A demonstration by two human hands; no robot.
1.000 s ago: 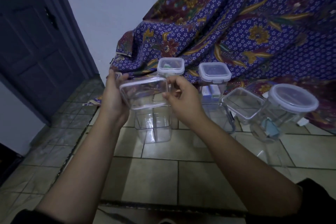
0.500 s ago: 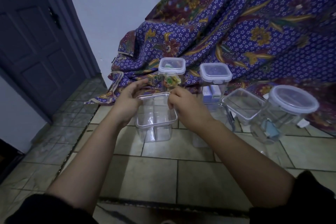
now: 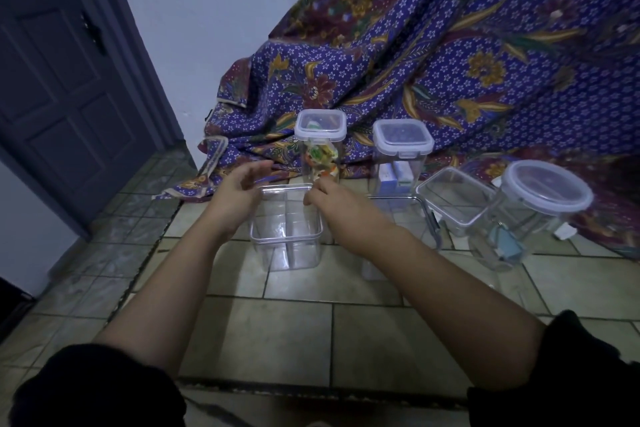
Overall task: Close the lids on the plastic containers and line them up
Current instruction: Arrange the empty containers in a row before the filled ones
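A clear square container (image 3: 285, 239) stands on the tiled floor in the middle, with a clear lid (image 3: 284, 188) lying on its rim. My left hand (image 3: 239, 192) hovers at the lid's far left corner, fingers loosely spread, holding nothing. My right hand (image 3: 327, 198) has its fingers curled on the lid's far right corner. Behind stand two tall containers with white lids shut, one with colourful contents (image 3: 320, 135) and one with small boxes (image 3: 401, 146). At the right a round jar (image 3: 540, 204) carries a white lid.
An open clear container (image 3: 453, 204) sits between the round jar and my right arm, and another clear one (image 3: 401, 215) is partly hidden behind that arm. A clear lid (image 3: 215, 156) leans on the patterned cloth (image 3: 450, 62). A dark door (image 3: 62, 97) is at the left.
The clear lid, held up in both hands a second ago, now lies on the square container. My left hand has let go and spread its fingers; my right hand stays at the corner.
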